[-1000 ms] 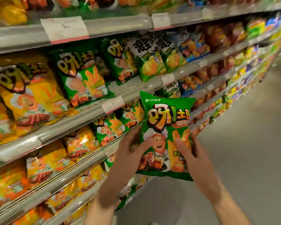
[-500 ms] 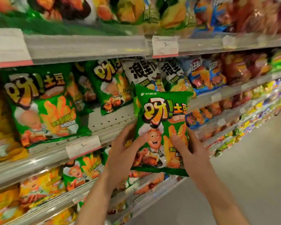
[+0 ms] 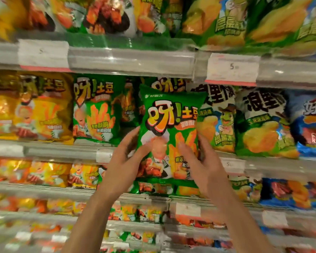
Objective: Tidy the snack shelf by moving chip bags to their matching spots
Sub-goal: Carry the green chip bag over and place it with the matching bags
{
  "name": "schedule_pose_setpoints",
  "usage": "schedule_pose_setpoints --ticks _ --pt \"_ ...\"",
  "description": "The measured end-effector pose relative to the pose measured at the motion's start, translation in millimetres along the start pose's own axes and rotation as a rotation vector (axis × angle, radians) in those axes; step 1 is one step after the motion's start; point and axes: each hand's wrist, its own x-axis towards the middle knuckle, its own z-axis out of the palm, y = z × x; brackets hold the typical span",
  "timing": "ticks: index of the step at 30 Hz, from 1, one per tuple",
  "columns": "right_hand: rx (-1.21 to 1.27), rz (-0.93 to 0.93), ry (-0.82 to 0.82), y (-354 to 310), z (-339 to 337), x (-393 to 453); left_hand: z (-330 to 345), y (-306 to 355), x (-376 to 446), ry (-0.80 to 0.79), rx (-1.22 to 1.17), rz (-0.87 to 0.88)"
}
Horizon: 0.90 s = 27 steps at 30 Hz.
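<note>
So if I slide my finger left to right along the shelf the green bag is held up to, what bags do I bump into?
Yellow bag → green bag on the shelf → held green bag, gripped by left hand and right hand → white-topped green bag with the cowboy frog → second white-topped bag → blue bag.

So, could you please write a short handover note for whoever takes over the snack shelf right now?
Left hand grips the left edge of the green chip bag; right hand grips its right edge.
The bag is held upright in front of the middle shelf, beside the matching green bags, with yellow bags further left.
Done: bag picked up and raised to its row.
Left: set it among the green bags and let go; then check for other strays.
</note>
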Motion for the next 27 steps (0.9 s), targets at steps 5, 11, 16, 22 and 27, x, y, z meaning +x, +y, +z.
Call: schedule_pose_setpoints --ticks 5,11,16,22,27 --pt "-0.045 -0.093 -0.073 -20 2 28 -3 13 12 0.074 0.106 0.066" --pt "-0.155 -0.125 -0.064 -37 13 61 -8 17 47 0.151 0.199 0.116" --pt "-0.258 -0.161 -0.01 -30 27 84 -1 14 71 0.154 0.332 0.185" --pt "-0.392 -0.185 -0.011 -21 28 90 6 -16 81 0.257 0.425 0.239" --pt "-0.462 -0.208 -0.013 -27 27 95 7 -15 89 0.279 0.557 0.284"
